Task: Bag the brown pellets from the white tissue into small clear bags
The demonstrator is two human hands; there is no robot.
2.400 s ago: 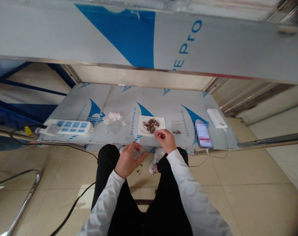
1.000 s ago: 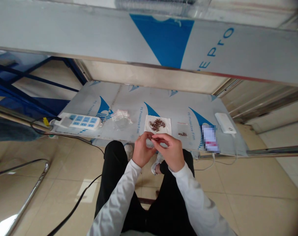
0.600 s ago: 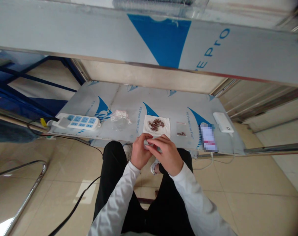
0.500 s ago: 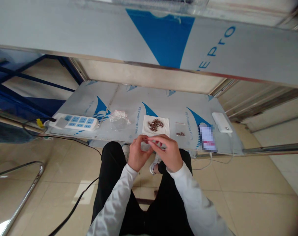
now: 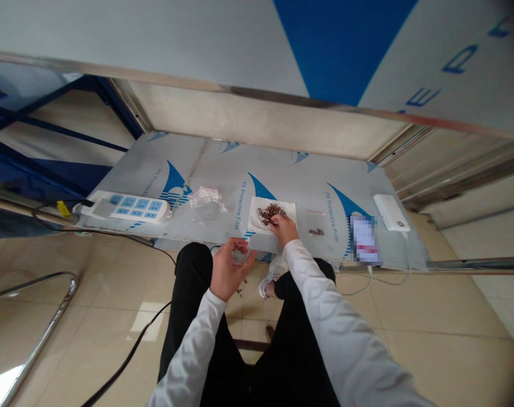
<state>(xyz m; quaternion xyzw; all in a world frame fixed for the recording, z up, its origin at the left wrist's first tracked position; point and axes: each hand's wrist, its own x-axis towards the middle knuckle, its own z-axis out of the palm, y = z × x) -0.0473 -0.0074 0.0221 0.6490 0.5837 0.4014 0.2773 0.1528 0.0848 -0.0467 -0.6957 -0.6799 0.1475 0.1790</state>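
A pile of small, shiny brown metal cylinders (image 5: 266, 213) lies on a white sheet (image 5: 254, 221) near the shelf's front edge. My right hand (image 5: 284, 229) reaches into the right side of this pile, fingertips pinched together among the pieces; what is between them is hidden. Just off the front edge, over my lap, my left hand (image 5: 230, 270) curls its thumb and fingers around a small clear plastic bag (image 5: 239, 256), which is hard to make out. Right of the sheet lies a flat clear bag (image 5: 316, 224) with several cylinders at its bottom.
Crumpled clear bags (image 5: 207, 199) lie left of the sheet. A white power strip (image 5: 132, 208) sits at the far left. A phone (image 5: 364, 240) and a white power bank (image 5: 391, 212) with a cable are on the right. An upper metal panel (image 5: 155, 45) overhangs the shelf (image 5: 214, 164).
My hands were together in front of the sheet. The right has moved forward to the metal pile; the left stays back near the edge, slightly lower. The view has shifted slightly.
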